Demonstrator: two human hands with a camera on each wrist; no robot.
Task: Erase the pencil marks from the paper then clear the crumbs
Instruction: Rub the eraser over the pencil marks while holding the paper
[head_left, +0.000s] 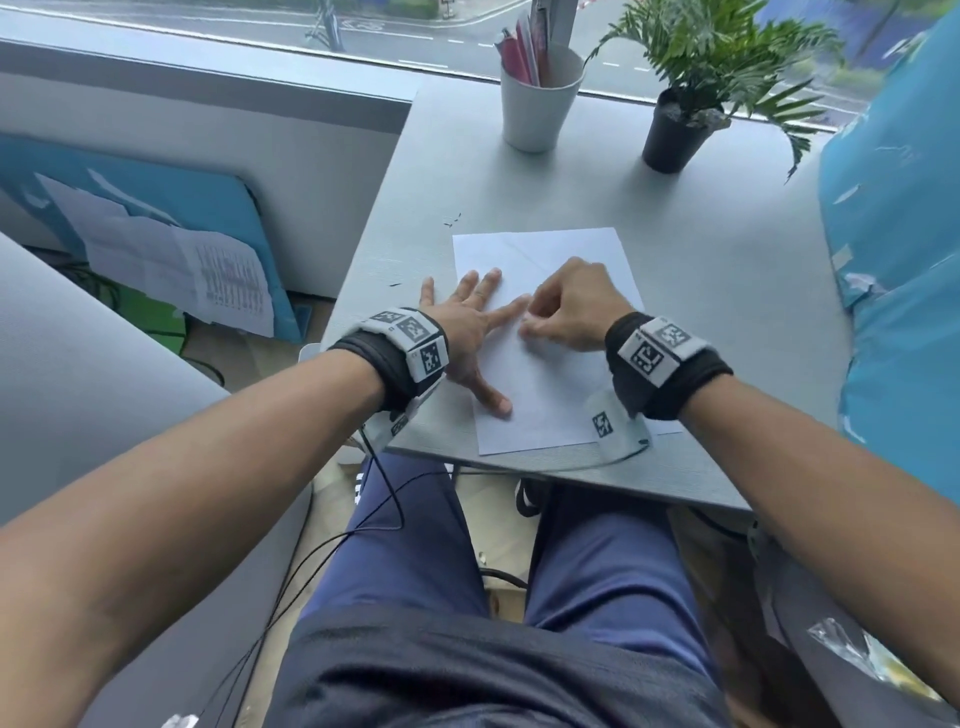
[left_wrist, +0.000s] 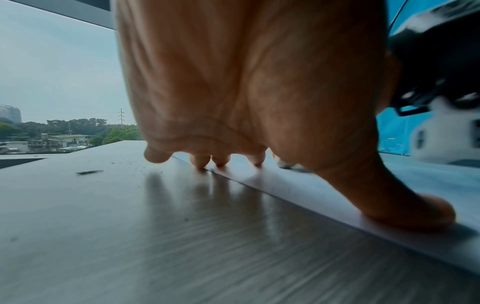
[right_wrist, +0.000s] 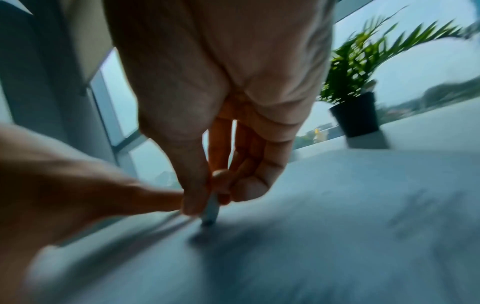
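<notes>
A white sheet of paper (head_left: 550, 384) lies on the grey desk (head_left: 717, 291). My left hand (head_left: 467, 322) lies flat with spread fingers on the paper's left edge, thumb (left_wrist: 415, 209) and fingertips (left_wrist: 221, 160) pressing it down. My right hand (head_left: 566, 306) sits over the middle of the sheet, thumb and fingers pinching a small whitish eraser (right_wrist: 211, 209) whose tip touches the paper (right_wrist: 337, 226). The right wrist view is blurred. Faint grey pencil marks (right_wrist: 420, 207) show to the right of the eraser. Dark crumbs (head_left: 452, 221) lie on the desk beyond the paper's far left corner, and more crumbs (left_wrist: 89, 172) dot the desk left of my hand.
A white cup (head_left: 540, 98) with pens stands at the back of the desk, a potted plant (head_left: 680, 130) to its right. Blue cloth (head_left: 904, 260) hangs along the right side. The desk's front edge runs just below the paper, above my knees.
</notes>
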